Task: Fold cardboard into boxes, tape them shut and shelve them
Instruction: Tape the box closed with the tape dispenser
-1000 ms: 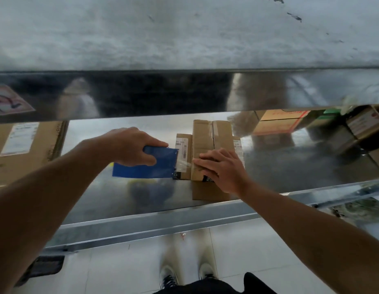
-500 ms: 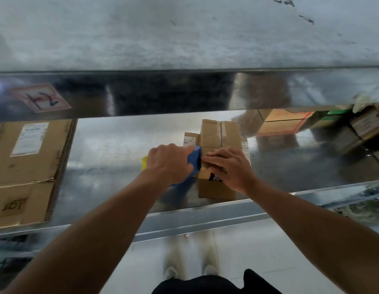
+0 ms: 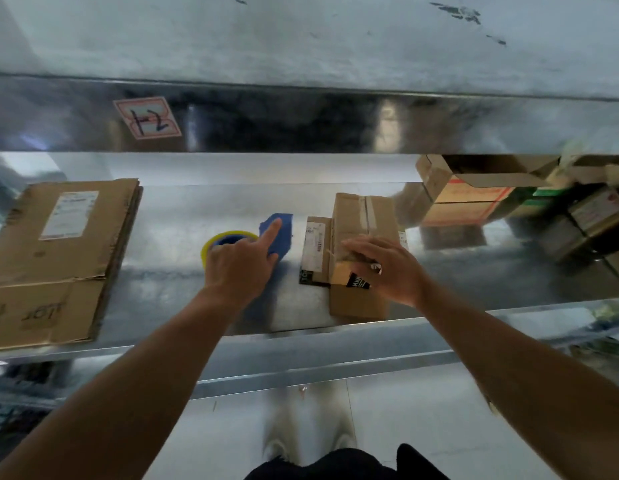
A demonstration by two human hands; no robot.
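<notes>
A small brown cardboard box (image 3: 361,220) with clear tape along its top seam stands on the metal shelf (image 3: 183,220). My right hand (image 3: 387,268) lies flat on the box's near top, fingers spread. A flatter labelled box (image 3: 315,247) sits against its left side. My left hand (image 3: 240,268) grips a blue tape dispenser (image 3: 280,230) with a yellow-rimmed roll (image 3: 225,237), index finger stretched along the blue body, just left of the boxes.
A stack of flattened cardboard (image 3: 59,251) lies on the shelf's left. More boxes (image 3: 467,199) crowd the right end. An upper shelf's front (image 3: 301,123) with a sticker marked 12 (image 3: 147,117) hangs overhead. My shoes (image 3: 308,441) stand on the pale floor below.
My left hand has drawn the tape dispenser away from the box to the left. My right hand has stayed on the box top, now pressing flat. The view has shifted right.
</notes>
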